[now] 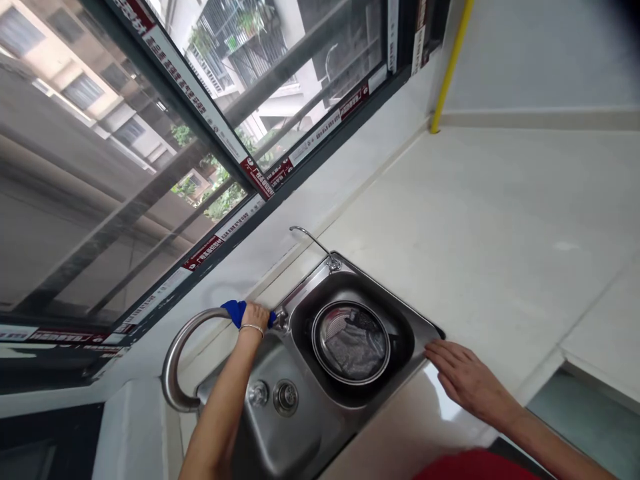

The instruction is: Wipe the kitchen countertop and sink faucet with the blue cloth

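My left hand (255, 316) is closed round a blue cloth (235, 311), which is wrapped about the curved faucet (173, 360) close to its base on the sink ledge. At the right front corner of the steel double sink (423, 347), my right hand (457, 370) lies with its fingers stretched out, their tips at the rim and nothing in them. In the sink's right basin sits a round pan with a glass lid (353, 343); something grey and mesh-like shows through the glass.
A thin chrome spout (313, 237) stands at the sink's back corner. The left basin has a drain (285, 397). White countertop (490, 233) extends right towards a yellow pipe (453, 67). A dark window frame (320, 147) runs above the sink, along the wall.
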### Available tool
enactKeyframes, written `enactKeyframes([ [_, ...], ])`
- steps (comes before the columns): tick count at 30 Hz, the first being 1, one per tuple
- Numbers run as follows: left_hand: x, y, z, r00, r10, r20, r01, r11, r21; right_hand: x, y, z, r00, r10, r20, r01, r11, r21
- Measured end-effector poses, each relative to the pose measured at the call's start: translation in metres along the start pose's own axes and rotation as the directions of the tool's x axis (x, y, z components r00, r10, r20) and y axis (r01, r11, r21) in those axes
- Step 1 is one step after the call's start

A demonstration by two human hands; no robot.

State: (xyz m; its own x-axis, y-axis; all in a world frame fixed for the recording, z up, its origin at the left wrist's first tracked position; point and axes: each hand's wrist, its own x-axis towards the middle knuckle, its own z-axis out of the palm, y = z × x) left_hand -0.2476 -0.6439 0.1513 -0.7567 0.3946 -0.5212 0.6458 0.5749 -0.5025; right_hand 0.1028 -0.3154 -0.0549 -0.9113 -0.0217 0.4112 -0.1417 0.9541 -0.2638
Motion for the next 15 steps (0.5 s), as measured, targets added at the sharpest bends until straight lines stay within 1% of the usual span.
enactKeyframes([
  [3, 0.014, 0.001, -0.001, 0.995, -0.04, 0.087, 0.041, 0.999, -0.005, -0.001, 0.001, 0.0, 1.0, 0.009, 0.021, -0.009, 1.0, 0.014],
  [6, 0.022, 0.001, -0.009, 0.989, -0.065, 0.133, 0.069, 0.997, -0.023, 0.0, 0.0, -0.001, 1.0, 0.011, 0.015, -0.011, 1.0, -0.002],
  [11, 0.021, 0.002, -0.023, 0.982, -0.08, 0.169, 0.087, 0.996, -0.034, 0.004, -0.003, -0.003, 1.0, 0.01, -0.004, -0.01, 1.0, -0.022],
  [15, 0.018, 0.002, -0.027, 0.978, -0.099, 0.183, 0.105, 0.994, -0.026, 0.005, -0.004, -0.003, 1.0, 0.021, -0.021, -0.021, 1.0, 0.015],
])
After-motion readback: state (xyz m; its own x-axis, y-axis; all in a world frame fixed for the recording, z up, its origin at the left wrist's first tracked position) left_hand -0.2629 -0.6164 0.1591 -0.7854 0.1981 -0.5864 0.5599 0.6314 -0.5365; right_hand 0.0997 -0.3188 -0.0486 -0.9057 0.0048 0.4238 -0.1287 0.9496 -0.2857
